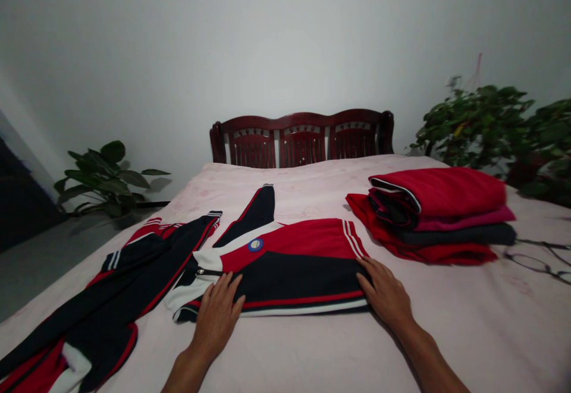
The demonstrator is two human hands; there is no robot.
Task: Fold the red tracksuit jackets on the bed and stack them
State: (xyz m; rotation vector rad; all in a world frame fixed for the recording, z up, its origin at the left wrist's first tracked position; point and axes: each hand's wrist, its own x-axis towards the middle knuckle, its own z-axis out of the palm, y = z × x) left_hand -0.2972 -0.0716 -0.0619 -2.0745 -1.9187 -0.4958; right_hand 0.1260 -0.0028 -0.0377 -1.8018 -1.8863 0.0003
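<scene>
Tracksuit jacket [294, 277] is lying on the pink sheet [303, 357], straight in front of the wooden headboard [302, 140], on my side of it. One dark sleeve [248, 217] is pointing towards the headboard. My left hand [218, 310] is lying palm down on the jacket by its zip [207, 272], fingers stretched out and a little spread, gripping nothing. My right hand [386, 292] is resting on the striped hem [353, 238], thumb and fingers standing apart, loose. A navy and red garment [147, 286] is sprawling in front and left of the headboard. Folded stack [441, 203], red on top, is sitting in front and right of the headboard. Farther right of the headboard, probably eyeglasses [533, 263] are lying, too blurred for certainty. Broad-leaved plant [107, 179] is standing left of the headboard, bushier greenery [477, 122] growing right of it.
</scene>
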